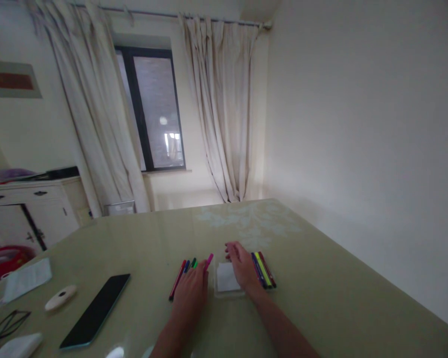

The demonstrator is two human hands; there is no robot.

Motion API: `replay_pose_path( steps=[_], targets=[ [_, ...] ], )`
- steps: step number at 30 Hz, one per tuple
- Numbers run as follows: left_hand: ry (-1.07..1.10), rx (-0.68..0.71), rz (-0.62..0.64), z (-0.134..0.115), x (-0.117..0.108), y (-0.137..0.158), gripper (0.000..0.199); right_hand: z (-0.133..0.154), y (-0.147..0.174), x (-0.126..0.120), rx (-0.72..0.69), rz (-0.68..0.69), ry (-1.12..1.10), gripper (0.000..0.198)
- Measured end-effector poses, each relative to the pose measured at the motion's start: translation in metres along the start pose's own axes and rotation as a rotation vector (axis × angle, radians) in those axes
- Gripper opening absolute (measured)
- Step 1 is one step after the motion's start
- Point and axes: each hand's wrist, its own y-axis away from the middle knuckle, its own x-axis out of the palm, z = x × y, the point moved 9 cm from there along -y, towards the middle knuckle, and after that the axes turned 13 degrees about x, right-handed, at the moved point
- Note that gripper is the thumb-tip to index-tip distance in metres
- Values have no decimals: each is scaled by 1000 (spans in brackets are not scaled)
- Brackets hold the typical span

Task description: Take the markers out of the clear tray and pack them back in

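Note:
My left hand (192, 286) is closed on a pink marker (209, 260), which points up and away past the fingers. Close to its fingertips on the table lie a red marker (178, 279), a blue marker (187, 266) and a green marker (194, 262), partly covered by the hand. Over a clear plastic case (229, 294) with a white sheet (226, 276) in it hovers my right hand (242, 266), fingers loosely bent and apart, nothing visible in them. Several markers (264, 271), purple, yellow and dark red among them, lie side by side just right of that hand.
To the left on the glossy table (153, 238) lie a phone (97, 311), a round white object (60, 298), a pale blue mask-like sheet (28, 279) and glasses (9, 324). A wall (358, 149) borders the table's right side.

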Motion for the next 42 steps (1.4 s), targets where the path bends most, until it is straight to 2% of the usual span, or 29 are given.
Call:
replay_pose_path(
  steps=[3,5,7,12,14,16,18,20,22,23,26,31,37,42],
  targets=[
    [-129,-121,59,16,-6,6,42,0,-11,-39,-69,-227,402,31],
    [-176,-180,107,21,-8,10,40,-8,-18,-47,-66,-226,633,31],
    [-199,-215,149,22,-8,13,39,-17,-21,-43,-60,-169,792,33],
    [-230,-317,178,25,-15,17,37,-30,-18,-27,-44,-111,958,26],
    [-243,-323,148,28,-17,17,38,-31,-17,-24,-41,-105,981,26],
    [-232,-272,103,27,-16,15,38,-32,-17,-23,-30,-89,1004,26],
    [-151,-118,54,15,-10,11,39,-32,-17,-22,-13,-68,1025,27],
    [-15,98,30,-9,-1,8,45,-32,-18,-21,1,-51,1039,28],
    [99,253,57,-31,7,8,51,-32,-18,-20,2,-44,1045,28],
    [132,282,84,-38,11,8,50,-32,-19,-20,1,-46,1045,27],
    [176,254,151,-45,17,8,44,-33,-20,-21,1,-61,1034,28],
    [207,233,161,-43,15,10,43,-38,-27,-26,0,-87,974,29],
    [223,220,203,-45,14,9,44,-31,-31,-35,-67,-140,743,31],
    [236,214,215,-47,13,8,44,-34,-29,-30,-76,-42,586,49]
  ],
)
